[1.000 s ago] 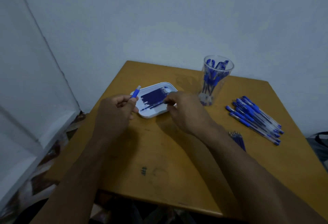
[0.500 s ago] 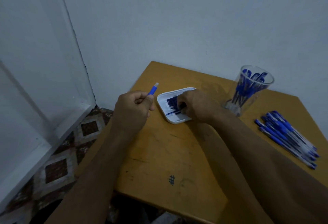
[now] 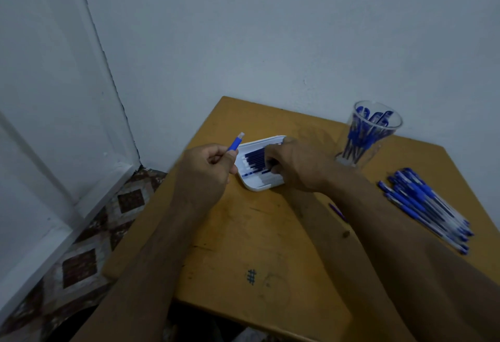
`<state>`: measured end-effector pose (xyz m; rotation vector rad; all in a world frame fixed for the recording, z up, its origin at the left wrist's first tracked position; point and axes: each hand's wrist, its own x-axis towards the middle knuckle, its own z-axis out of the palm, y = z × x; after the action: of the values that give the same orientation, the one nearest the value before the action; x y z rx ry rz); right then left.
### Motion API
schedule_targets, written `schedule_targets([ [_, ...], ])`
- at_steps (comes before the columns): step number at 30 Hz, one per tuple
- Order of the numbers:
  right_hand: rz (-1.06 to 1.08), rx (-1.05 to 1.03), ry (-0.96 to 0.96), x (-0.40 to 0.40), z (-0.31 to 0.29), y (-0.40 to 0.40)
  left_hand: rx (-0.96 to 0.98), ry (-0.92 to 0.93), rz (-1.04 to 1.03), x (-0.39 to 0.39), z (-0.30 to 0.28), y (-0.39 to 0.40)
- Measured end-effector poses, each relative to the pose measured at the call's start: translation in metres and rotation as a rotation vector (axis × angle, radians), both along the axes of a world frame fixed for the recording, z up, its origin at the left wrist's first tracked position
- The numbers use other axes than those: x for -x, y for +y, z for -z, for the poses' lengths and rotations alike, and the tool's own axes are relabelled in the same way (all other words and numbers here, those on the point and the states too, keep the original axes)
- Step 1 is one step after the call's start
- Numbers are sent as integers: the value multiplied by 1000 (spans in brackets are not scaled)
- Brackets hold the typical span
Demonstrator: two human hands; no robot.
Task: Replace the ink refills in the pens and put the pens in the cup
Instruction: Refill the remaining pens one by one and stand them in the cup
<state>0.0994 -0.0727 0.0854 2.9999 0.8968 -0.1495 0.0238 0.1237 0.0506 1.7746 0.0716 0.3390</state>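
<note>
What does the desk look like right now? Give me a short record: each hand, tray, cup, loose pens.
left hand: grips a blue pen, tip up and away, beside the tray
right hand: fingers down in the tray on the refills; whether it has pinched one cannot be told
tray: white, on the table, holds a row of dark blue refills
cup: clear, upright, far right, holds several pens
loose pens: pile lying at the table's right edge

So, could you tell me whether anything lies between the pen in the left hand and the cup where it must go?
Yes: the right hand and its forearm, reaching into the white tray, lie between the pen held by the left hand and the cup.
</note>
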Motion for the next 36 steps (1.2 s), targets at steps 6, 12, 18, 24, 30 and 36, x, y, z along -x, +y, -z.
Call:
schedule_targets([
  [6, -28, -196, -45, 29, -22, -32, -25, -53, 58, -3, 4, -19],
  [12, 93, -726, 343, 69, -22, -79, -78, -70, 168, 8, 9, -56],
  [18, 254, -1004, 185, 97, 8, -116, -83, -15, 301, 20, 19, -96],
  [24, 368, -1286, 67, 119, 14, -136, -72, 23, 405, 33, 22, -121],
  [30, 475, -1521, 132, 130, 14, -145, -103, 30, 459, 40, 22, -137],
  [36, 473, -1615, 247, 135, 10, -142, -124, 15, 464, 45, 23, -142],
])
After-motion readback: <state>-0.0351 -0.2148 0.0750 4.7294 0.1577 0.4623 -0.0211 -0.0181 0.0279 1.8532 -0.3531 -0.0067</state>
